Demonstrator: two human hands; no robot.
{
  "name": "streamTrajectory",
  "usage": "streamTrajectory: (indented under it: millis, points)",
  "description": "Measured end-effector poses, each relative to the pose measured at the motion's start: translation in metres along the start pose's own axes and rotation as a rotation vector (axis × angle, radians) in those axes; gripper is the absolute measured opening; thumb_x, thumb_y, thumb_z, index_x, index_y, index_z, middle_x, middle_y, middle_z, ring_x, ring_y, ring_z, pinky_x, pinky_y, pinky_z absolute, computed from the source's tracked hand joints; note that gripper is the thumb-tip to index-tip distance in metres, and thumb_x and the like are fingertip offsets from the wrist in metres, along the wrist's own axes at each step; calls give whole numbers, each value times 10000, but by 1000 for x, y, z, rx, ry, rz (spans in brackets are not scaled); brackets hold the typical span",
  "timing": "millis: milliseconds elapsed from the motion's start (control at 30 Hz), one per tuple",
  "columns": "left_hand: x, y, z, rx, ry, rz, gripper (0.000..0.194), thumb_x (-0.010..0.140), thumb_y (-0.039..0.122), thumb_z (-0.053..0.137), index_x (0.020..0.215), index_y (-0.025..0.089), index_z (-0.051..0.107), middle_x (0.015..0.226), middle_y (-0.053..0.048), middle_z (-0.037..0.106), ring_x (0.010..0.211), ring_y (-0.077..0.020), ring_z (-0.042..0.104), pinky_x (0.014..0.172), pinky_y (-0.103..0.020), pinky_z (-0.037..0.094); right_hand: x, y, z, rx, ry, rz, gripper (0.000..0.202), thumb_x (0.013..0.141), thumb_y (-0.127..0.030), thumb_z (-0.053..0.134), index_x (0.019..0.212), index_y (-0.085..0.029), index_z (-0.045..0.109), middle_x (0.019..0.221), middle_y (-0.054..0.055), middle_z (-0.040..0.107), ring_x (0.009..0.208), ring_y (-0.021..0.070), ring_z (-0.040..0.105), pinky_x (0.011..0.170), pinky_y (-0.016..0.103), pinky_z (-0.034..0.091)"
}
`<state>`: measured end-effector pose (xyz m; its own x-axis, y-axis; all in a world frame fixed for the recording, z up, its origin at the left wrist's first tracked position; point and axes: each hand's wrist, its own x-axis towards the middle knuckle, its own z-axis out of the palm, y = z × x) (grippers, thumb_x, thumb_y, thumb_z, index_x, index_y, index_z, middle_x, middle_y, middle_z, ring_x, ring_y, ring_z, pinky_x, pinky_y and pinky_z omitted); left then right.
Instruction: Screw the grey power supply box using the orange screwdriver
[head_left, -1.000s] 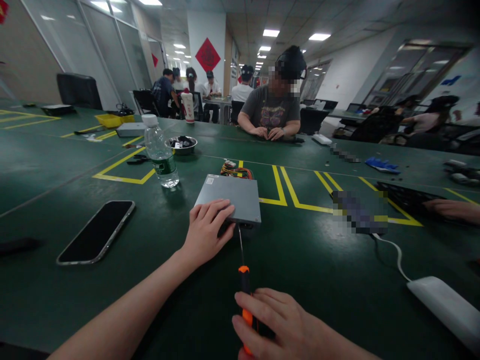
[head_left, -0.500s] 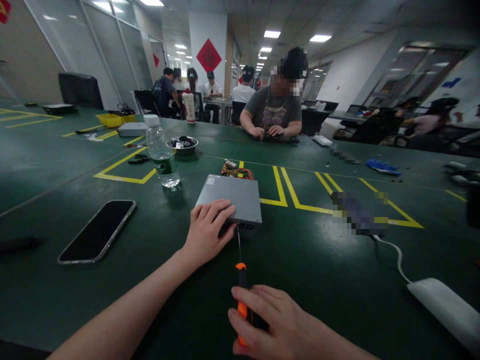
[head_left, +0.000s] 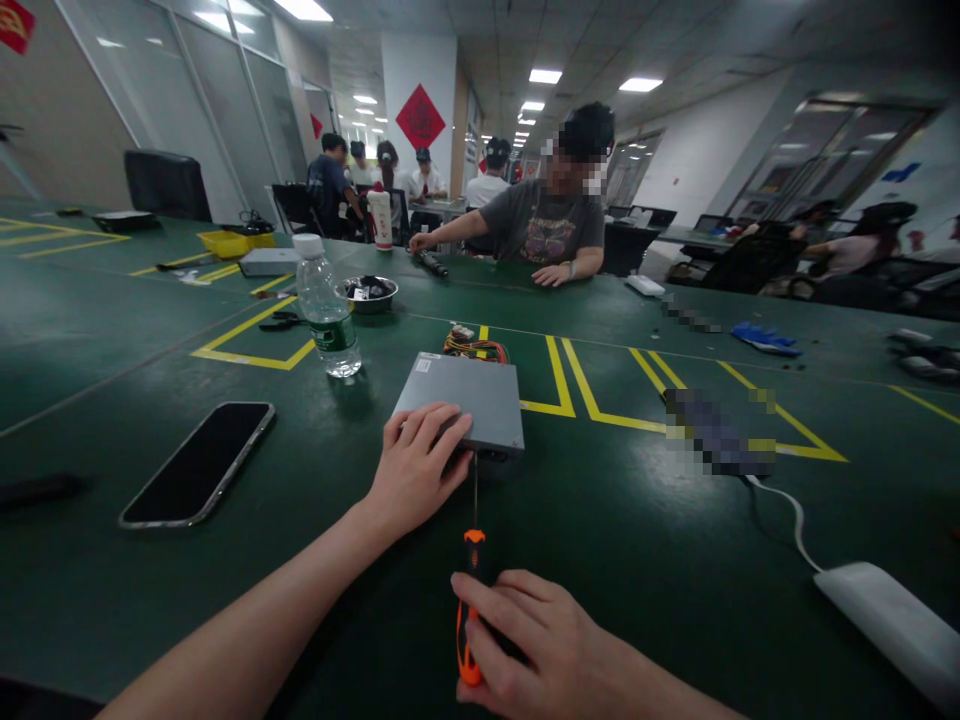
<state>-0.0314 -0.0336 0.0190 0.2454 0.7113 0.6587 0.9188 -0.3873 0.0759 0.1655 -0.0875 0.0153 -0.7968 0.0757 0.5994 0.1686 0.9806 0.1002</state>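
A grey metal power supply unit (head_left: 469, 395) lies flat on the green table, with a bundle of coloured cables (head_left: 476, 345) behind it. My left hand (head_left: 420, 455) grips its near left corner, fingers across the top and thumb low at the front side. In my right hand (head_left: 525, 640) is an orange and black screwdriver (head_left: 472, 585), held by the handle between thumb and fingers. Its thin shaft points away from me and reaches the near side of the power supply. The tip is hidden at that side.
Left of the unit are a water bottle (head_left: 328, 310), a phone (head_left: 199, 465) and a metal bowl (head_left: 371, 293) of small dark parts. A white power bank-like block (head_left: 885, 620) with a cable lies right. Across the table a person (head_left: 551, 215) sits, one arm reaching out to a dark object (head_left: 431, 263).
The screwdriver's handle has turned and shifted slightly left in my right hand. My left hand stays on the power supply. The person opposite has stretched an arm leftward with the dark object.
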Motion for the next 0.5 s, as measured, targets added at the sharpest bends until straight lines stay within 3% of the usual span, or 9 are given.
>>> streamTrajectory:
  millis: [133,300,400,500]
  points:
    - [-1,0,1,-1,17,-9,330,826,264,498,1154,226,496,1173,-73,557,1090,-234,474,895,-404,311,3,-3,-1,-36,-53,53,227,873,-317,491,1052,-198,562,981,125,638,917,167,594,755,284,484]
    - [-2,0,4,-21,30,-26,319,829,263,496,1144,214,493,1157,-72,557,1083,-226,471,907,-398,316,2,-2,0,14,15,22,171,879,-274,488,875,-140,593,922,112,654,634,108,593,601,230,480]
    - [-2,0,4,-46,38,-19,283,829,250,493,1109,210,497,1158,-70,555,1098,-216,466,933,-396,308,1,-1,0,37,40,14,195,886,-272,480,788,-133,576,903,113,660,666,112,598,601,219,478]
    - [-2,1,4,-71,48,-22,257,820,248,502,1073,205,498,1167,-73,549,1109,-213,464,947,-399,301,5,-2,-5,68,-61,52,217,900,-303,432,907,-139,573,956,112,648,758,133,613,646,226,495]
